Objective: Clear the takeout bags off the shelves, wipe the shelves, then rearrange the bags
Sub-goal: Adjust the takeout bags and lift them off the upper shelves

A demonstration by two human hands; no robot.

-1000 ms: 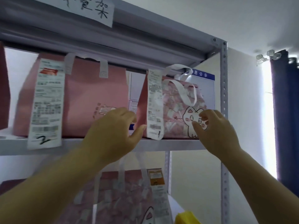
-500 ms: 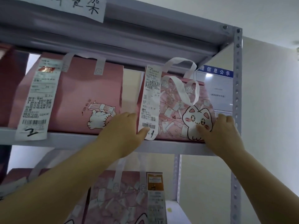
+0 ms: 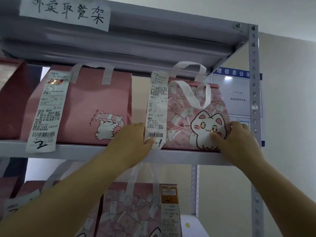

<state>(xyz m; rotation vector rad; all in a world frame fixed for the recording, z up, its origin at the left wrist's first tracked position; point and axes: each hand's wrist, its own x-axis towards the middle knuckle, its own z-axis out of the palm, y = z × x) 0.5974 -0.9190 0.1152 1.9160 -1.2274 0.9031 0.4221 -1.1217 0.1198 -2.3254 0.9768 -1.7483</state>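
- cat bag (image 3: pixel 184 106) sits on the shelf (image 3: pixel 85 151) right between both sets of fingers (image 3: pixel 148 142), long side running left hand (image 3: pixel 131 141) to right hand (image 3: pixel 239 141)
- both hands pinch its bottom corners, so probably a straight pull out

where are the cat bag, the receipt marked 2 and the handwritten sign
cat bag (image 3: pixel 185 115): head view, banknote print on its front
receipt marked 2 (image 3: pixel 47 113): head view, middle of the paper strip
handwritten sign (image 3: pixel 65 12): head view, centre of the white paper

cat bag (image 3: pixel 181 108): pink, banknote print | plain bag (image 3: pixel 85 100): pink | shelf (image 3: pixel 85 151): grey
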